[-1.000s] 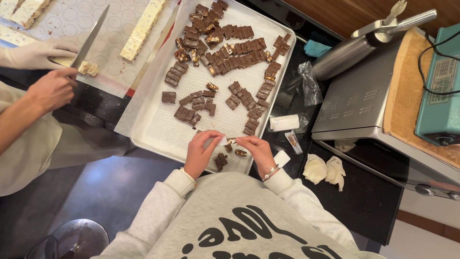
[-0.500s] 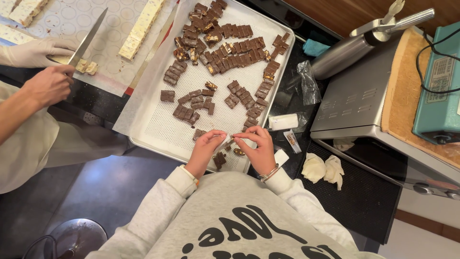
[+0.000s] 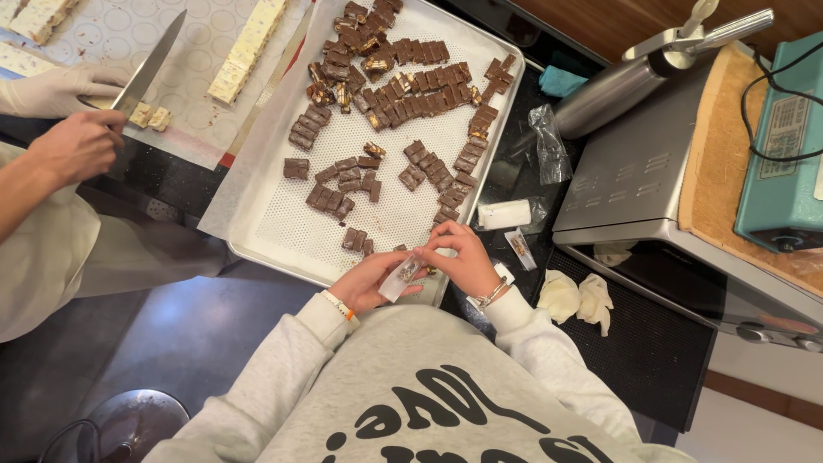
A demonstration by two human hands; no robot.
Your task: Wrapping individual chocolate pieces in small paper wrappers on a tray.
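My left hand [image 3: 364, 283] and my right hand [image 3: 463, 255] meet over the near edge of a metal baking tray [image 3: 283, 257]. Between them they pinch a small clear wrapper [image 3: 403, 274] with a brown nut candy piece inside. The tray is lined with a white perforated mat and carries several brown chocolate nut bars [image 3: 403, 94] in rows and loose clusters. A few bars [image 3: 354, 240] lie just beyond my left hand.
At the left another person cuts white nougat [image 3: 150, 117] with a long knife [image 3: 146, 73] on a dotted mat. A metal whipping siphon [image 3: 634, 81], a steel appliance [image 3: 651, 180], a teal sealer [image 3: 784, 154], a wrapped white roll [image 3: 506, 214] and crumpled gloves [image 3: 579, 300] lie to the right.
My hands came closer to my body and lowered to the tray's near edge, turning the wrapped candy piece between them. The other person's knife shifted slightly on the nougat.
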